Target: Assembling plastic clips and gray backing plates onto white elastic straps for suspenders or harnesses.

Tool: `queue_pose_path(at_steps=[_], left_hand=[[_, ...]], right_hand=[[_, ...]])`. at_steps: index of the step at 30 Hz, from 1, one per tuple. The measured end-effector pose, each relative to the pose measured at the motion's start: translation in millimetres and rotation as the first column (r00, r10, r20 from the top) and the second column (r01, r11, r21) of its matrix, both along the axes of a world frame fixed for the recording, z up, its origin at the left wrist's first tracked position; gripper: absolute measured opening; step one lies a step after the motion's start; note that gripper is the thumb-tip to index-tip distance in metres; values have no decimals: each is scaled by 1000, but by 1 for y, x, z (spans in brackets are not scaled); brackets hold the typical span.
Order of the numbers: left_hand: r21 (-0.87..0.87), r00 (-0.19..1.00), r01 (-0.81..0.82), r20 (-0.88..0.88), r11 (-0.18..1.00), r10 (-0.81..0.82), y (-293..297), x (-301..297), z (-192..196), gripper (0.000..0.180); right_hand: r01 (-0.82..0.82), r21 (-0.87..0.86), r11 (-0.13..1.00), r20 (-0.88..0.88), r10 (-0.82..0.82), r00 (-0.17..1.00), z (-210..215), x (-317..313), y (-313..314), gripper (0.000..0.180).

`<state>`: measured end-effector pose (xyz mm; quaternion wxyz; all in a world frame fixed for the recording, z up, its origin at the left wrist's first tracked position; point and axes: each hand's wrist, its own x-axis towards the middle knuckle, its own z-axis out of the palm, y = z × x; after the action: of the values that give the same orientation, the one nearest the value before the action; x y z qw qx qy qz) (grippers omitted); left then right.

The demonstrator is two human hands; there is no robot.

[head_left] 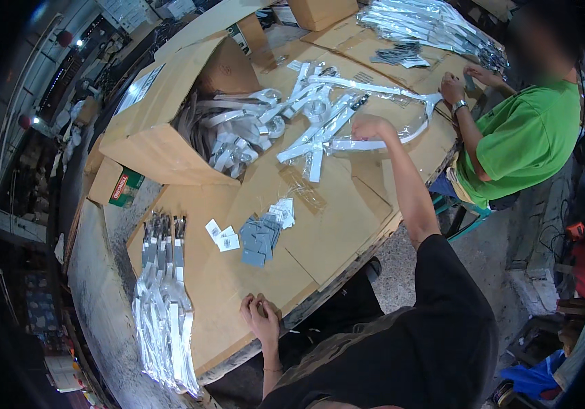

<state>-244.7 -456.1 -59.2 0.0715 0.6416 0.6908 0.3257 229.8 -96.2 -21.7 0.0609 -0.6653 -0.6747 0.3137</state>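
My right hand [373, 127] reaches across the cardboard-covered table, its fingers closed at a white plastic-wrapped strap [401, 138]. That strap curves off to the right, beside a loose heap of similar wrapped straps [313, 112]. My left hand [261, 319] rests at the near edge of the cardboard, holding nothing, fingers loosely bent and apart. Beyond it lie a pile of small grey cards [258, 238] and a few white labels [225, 237]. Left of these, a neat bundle of wrapped straps [163, 320] lies with its dark ends pointing away.
An open cardboard box [163, 136] lies on its side at the back left, straps spilling out. At the right, a person in a green shirt [534, 129] works with both hands, near more grey cards [401, 54] and a large strap stack [429, 27].
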Motion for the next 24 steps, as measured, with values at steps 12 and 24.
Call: queue_pose_path(at_steps=[12,24], left_hand=[[-65,997,5,-76,998,-10,6,7,3,19],[-29,990,-22,-141,999,18,-1,6,10,20]], right_hand=[[891,185,414,-318,-833,453,-47,-18,83,62],[661,679,320,-734,294,612,130,-57,141,64]])
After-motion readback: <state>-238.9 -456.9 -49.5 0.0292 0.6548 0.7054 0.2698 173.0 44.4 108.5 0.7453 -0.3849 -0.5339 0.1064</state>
